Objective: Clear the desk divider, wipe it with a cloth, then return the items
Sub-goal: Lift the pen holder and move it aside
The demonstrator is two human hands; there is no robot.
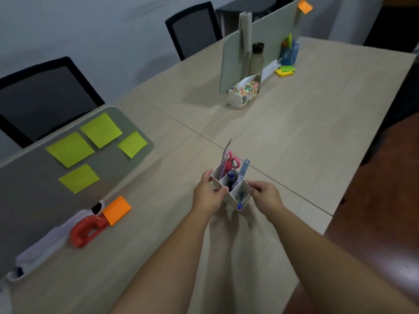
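A white compartmented pen organizer [241, 191] with pink scissors [230, 163], a blue ruler and pens stands in the middle of the table. My left hand [208, 196] grips its left side and my right hand [266, 197] grips its right side. The grey desk divider [34, 186] runs along the left with several yellow-green sticky notes [101, 130] stuck on it. At its foot lie an orange sticky pad [116, 209], a red tape dispenser [87, 230] and a white cloth-like item [48, 243].
A second divider [269, 32] stands at the far end with a floral tissue box [243, 92], a dark bottle [257, 58], a blue pen cup [289, 53], sticky pads [284, 71] and an orange note [305, 6]. Two black chairs [192, 28] stand behind the table. The table edge [328, 214] runs along the right.
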